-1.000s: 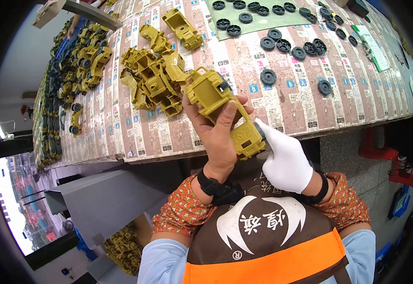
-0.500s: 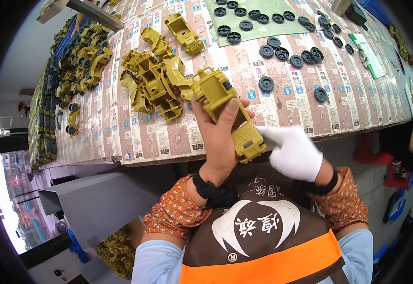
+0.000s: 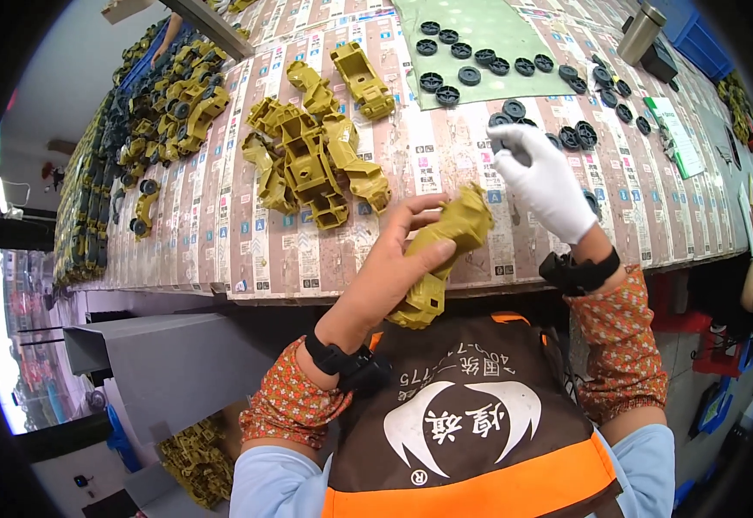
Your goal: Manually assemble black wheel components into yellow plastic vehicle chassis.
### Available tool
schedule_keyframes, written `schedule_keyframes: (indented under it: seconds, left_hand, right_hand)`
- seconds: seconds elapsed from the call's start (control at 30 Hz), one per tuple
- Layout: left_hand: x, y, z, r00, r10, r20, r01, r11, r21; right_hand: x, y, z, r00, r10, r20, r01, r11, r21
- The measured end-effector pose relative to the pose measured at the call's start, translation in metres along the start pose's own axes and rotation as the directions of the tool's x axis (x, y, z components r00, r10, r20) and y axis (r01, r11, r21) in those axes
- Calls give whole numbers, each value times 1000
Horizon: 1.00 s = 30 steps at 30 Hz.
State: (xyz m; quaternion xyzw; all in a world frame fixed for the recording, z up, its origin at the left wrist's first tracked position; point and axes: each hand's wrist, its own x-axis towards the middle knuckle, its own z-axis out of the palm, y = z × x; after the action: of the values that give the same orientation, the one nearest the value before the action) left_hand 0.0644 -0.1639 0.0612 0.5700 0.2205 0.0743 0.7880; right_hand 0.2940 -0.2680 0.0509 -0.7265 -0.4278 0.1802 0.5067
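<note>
A long worktable (image 3: 221,250) covered with printed paper sheets fills the upper half of the frame, its near edge curving across the middle. On its upper right lies a pale green mat (image 3: 515,26) carrying rows of small black plastic wheels (image 3: 470,76), with more of the wheels scattered on the paper just below the mat, toward the right. Along the far left edge of the table runs a dense row of assembled olive and dark toy vehicles (image 3: 169,112). Left of centre sits a loose heap of olive-yellow plastic toy chassis parts (image 3: 312,160), and one single part of the same kind lies apart just above it.

At the centre, over the table's near edge, the bare left hand (image 3: 398,259) has its fingers curled around an olive-yellow plastic toy vehicle body (image 3: 446,250), thumb pressed on its upper side; the body tilts from lower left to upper right. The right hand (image 3: 541,181), in a white glove, is up and to the right of it, above the table, fingertips bunched together around a small black wheel (image 3: 502,138) among the scattered ones. Both wrists wear black bands over patterned orange sleeves.
</note>
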Motion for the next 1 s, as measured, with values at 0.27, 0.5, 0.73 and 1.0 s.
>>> schedule_keyframes:
  seconds: [0.27,0.5,0.73,1.0]
  left_hand:
    - [9,17,-7,961,-132,244,223,892,-394]
    - [2,-3,19,964,254,-74,-262,953,-153]
    - [4,-6,17,985,142,-97,-169,907,-385]
    - [-5,-12,28,995,93,-33,-98,960,-262]
  right_hand:
    - [-43,-34,19,996,-13,-83,19,996,83]
    - [-77,-25,31,879,290,-379,-171,933,317]
    - [-93,-52,19,988,152,15,-147,920,364]
    - [-87,-50,20,966,178,186,-257,720,645]
